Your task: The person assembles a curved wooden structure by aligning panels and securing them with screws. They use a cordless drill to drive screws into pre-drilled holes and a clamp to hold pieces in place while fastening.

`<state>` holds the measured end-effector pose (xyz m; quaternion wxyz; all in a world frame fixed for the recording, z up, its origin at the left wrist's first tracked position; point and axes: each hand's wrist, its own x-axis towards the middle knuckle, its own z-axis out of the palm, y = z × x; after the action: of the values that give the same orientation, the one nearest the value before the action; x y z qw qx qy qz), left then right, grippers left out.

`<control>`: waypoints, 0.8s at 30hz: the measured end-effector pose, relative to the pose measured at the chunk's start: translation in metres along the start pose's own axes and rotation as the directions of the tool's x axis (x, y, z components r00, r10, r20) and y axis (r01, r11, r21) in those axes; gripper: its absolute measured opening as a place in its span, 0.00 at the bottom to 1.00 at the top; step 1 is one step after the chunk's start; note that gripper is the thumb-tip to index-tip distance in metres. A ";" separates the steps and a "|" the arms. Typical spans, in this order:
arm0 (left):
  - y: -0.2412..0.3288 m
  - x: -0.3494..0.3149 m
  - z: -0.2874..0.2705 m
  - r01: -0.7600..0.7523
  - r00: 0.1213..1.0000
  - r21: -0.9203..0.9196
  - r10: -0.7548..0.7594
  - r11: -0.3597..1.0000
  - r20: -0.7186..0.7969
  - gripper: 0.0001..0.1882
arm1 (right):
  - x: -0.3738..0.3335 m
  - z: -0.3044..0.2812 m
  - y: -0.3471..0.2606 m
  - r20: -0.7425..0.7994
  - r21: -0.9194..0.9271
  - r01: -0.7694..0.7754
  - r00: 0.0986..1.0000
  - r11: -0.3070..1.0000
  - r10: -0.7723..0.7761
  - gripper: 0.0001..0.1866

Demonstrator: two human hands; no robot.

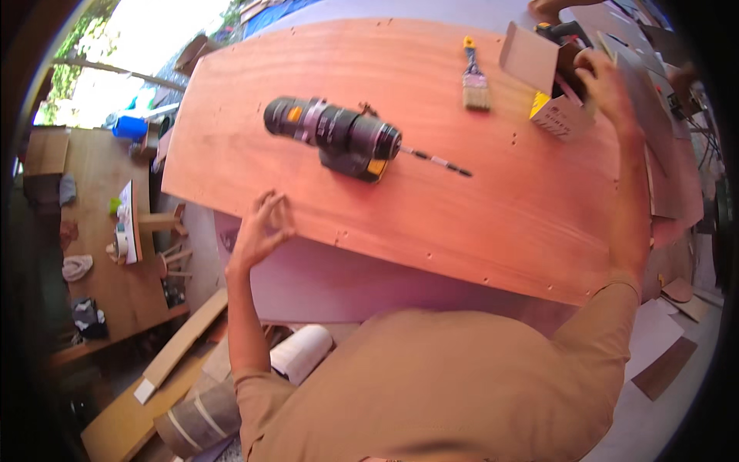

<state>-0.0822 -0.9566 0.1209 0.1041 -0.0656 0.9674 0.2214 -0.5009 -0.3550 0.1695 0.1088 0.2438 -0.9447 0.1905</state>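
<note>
A wide reddish wooden panel [431, 208] lies before me. My left hand [264, 231] is at its near edge, thumb and fingers apart and nothing between them. On the panel rests a black cordless drill [335, 135] with a long bit [437, 159] pointing right. At the far right stands an opened cardboard box [566, 119] with a yellow corner and a raised flap. My right hand [604, 81] is at the box's opening with its fingers curled; what they hold, if anything, is hidden. A paintbrush [476, 81] lies left of the box.
Behind the box is another dark power tool [562, 32], and another person's arm [550, 6] shows at the top edge. Left stands a wooden table [115, 285] with a blue container [129, 127]. Boards [185, 343] and rolls [202, 420] lie at lower left.
</note>
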 end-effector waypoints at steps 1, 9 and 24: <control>0.009 0.010 -0.010 0.032 0.999 -0.120 -0.029 0.992 0.024 0.50 | -0.012 -0.012 -0.006 -0.131 0.117 -0.043 0.990 0.992 0.059 0.10; 0.080 0.146 -0.018 -0.345 0.915 -0.726 0.387 0.595 -0.117 0.42 | -0.137 -0.029 -0.119 -0.006 0.804 -0.060 0.994 0.591 0.109 0.08; 0.128 0.062 -0.015 -0.443 0.895 -0.716 0.305 0.539 -0.325 0.20 | -0.298 0.094 -0.299 0.113 0.957 -0.207 0.912 0.205 0.393 0.20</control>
<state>-0.1673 -0.8538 0.1727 -0.0627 0.0873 0.7722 0.6262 -0.1059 -0.5110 0.0876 -0.0257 0.0551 -0.6541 0.7540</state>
